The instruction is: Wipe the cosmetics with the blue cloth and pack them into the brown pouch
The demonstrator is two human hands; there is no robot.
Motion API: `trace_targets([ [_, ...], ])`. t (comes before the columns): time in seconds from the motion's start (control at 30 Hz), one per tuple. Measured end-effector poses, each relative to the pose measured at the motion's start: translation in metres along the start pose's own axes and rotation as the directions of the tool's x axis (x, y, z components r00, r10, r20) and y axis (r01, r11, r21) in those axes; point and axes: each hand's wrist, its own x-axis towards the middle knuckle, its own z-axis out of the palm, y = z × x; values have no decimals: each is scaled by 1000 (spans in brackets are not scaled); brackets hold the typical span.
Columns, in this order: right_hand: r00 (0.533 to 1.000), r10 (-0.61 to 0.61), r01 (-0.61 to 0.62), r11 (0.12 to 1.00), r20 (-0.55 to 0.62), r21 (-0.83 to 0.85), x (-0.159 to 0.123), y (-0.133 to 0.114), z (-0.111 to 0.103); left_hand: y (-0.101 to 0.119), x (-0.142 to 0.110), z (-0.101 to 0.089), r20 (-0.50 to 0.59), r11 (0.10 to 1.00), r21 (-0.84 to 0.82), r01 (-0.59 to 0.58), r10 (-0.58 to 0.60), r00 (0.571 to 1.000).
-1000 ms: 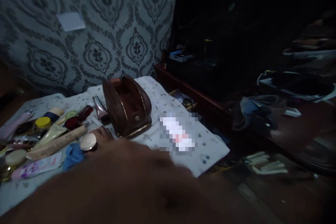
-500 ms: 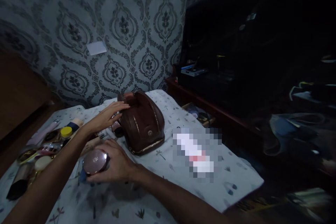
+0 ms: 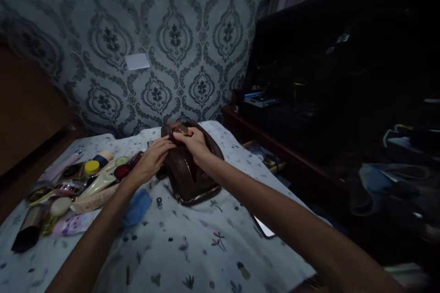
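A brown glossy pouch (image 3: 190,178) stands open on a white flower-print cloth (image 3: 192,247). My right hand (image 3: 192,141) is at the pouch's mouth, fingers closed round a round compact (image 3: 181,131) that is half inside. My left hand (image 3: 151,161) rests against the pouch's left rim, fingers curled on its edge. Left of the pouch lie several cosmetics: tubes, a yellow-capped jar (image 3: 90,167) and a red bottle (image 3: 124,168). A blue cloth (image 3: 137,206) lies by my left forearm.
A phone (image 3: 264,227) lies on the cloth under my right forearm. A dark wooden shelf (image 3: 275,142) with a black screen runs along the right. Patterned wallpaper is behind. Clutter fills the dark right side.
My right hand lifted the round compact from the cloth near the blue cloth up to the pouch's mouth. My left hand stayed at the pouch's rim. The view tilted up slightly.
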Motion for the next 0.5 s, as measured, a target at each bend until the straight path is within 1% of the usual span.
trace_targets([
  [0.07,997,81,-81,994,-5,-79,22,17,7,-1,-2,2,-14,1000,1,22,-22,1000],
  [0.2,989,131,-146,961,-75,-236,52,43,14,-4,-5,7,-45,999,-11,33,-34,998],
  [0.37,986,101,-144,909,-130,-390,72,68,24,-6,-8,9,-51,999,-30,30,-32,998],
  [0.5,990,20,-80,887,-136,-454,74,90,30,-7,-11,8,-69,999,-40,35,-38,997],
])
